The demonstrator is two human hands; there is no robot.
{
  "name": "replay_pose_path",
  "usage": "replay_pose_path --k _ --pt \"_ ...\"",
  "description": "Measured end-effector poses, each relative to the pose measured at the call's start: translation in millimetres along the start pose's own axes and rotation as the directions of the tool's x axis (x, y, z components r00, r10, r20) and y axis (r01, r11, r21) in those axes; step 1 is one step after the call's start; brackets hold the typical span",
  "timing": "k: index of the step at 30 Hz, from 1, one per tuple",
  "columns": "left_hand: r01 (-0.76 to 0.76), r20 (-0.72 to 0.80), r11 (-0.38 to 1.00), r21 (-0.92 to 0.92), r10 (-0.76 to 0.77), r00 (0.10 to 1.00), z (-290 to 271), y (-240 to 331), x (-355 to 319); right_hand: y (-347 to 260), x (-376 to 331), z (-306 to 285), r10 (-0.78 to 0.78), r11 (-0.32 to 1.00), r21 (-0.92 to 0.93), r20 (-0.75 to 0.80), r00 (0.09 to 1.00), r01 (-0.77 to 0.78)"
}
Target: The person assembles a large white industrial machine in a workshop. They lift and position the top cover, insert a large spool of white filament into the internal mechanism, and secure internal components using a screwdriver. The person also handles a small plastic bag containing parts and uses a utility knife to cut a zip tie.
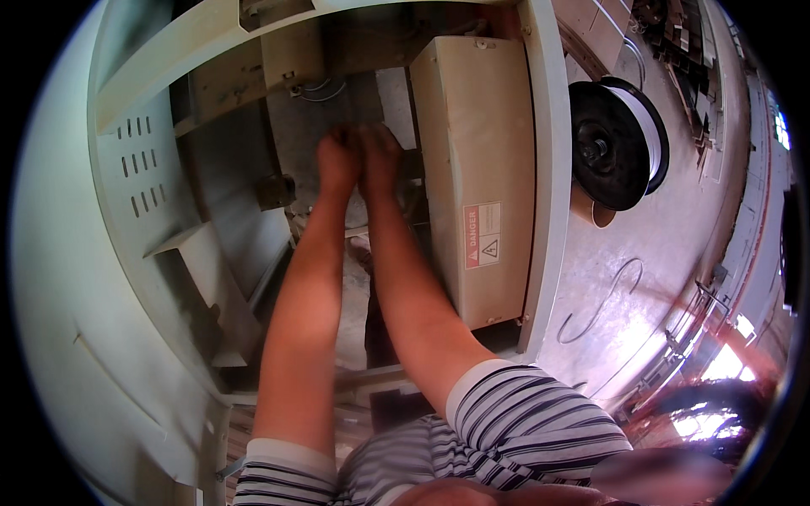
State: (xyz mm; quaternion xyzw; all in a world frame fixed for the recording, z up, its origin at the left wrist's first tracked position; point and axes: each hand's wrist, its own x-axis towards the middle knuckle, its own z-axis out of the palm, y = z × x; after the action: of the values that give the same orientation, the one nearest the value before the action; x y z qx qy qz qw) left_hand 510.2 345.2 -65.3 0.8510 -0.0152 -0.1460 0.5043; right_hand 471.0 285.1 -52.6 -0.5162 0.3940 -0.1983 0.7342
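Observation:
Both my arms reach down into the open frame of a cream metal machine cabinet (544,169). My left hand (337,153) and my right hand (379,152) meet side by side, deep inside it. Their fingers are curled in and lie in shadow; what they hold, if anything, does not show. Just beyond the hands, thin pale wires (322,91) hang below a beige box (291,57). To the right of my right hand stands a long beige metal cover (481,152) with a warning label (483,234).
On the left are a slotted side panel (139,164) and a bent metal bracket (207,282). A frame bar (186,59) crosses above. Outside to the right, a black spool (603,148) wound with white stands on the floor, near a loose curved wire (601,304).

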Motion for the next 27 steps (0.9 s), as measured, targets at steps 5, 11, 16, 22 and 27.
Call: replay_pose_path --k 5,11,16,22,27 --pt "0.032 -0.005 1.0 0.0 -0.032 0.999 2 -1 -2 -5 0 0 -0.017 0.991 -0.13 -0.025 1.0 0.013" --pt "0.046 0.035 0.997 0.067 -0.049 0.998 5 3 3 30 26 -6 -0.154 0.932 -0.337 -0.04 0.987 0.132" --pt "0.118 -0.212 0.991 0.06 -0.103 0.972 -15 38 -37 31 5 11 -0.032 0.416 -0.879 0.241 0.97 0.232" --pt "-0.123 -0.456 0.987 0.102 0.156 0.876 -98 215 -172 -138 -108 74 0.484 0.094 -0.988 0.152 0.862 0.121" --pt "-0.209 -0.331 0.977 0.039 0.21 0.92 -108 280 -325 -193 -147 10 0.457 0.852 -0.516 0.646 0.611 -0.091"
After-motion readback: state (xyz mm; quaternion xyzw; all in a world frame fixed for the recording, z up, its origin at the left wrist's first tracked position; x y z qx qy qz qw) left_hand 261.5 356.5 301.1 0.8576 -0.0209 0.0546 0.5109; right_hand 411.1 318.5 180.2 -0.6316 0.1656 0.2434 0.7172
